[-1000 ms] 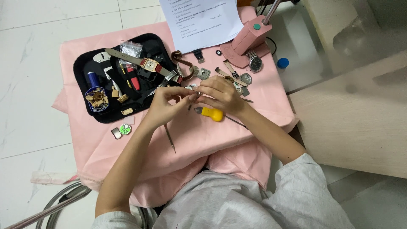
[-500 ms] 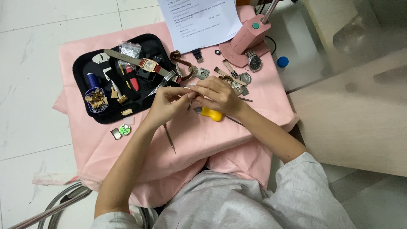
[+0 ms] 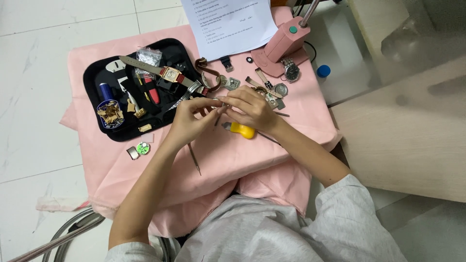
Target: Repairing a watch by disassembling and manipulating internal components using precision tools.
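Both hands meet over the middle of a pink cloth (image 3: 228, 160). My left hand (image 3: 191, 121) pinches a small metal part at its fingertips, and my right hand (image 3: 250, 107) closes its fingers on the same small piece, with a thin tool tip between them. What the piece is stays hidden by the fingers. A yellow-handled tool (image 3: 241, 130) lies just under my right hand. A slim metal pick (image 3: 194, 159) lies on the cloth below my left wrist.
A black tool tray (image 3: 97, 77) at the left holds a gold square watch (image 3: 171, 74), pliers and a cup of small parts. A pink press stand (image 3: 284, 43), a silver watch (image 3: 291, 72), a printed sheet (image 3: 228, 22), loose straps and a blue cap (image 3: 323, 71) lie behind.
The hands have stayed together over the same spot; the fingers shifted only slightly around the small piece.
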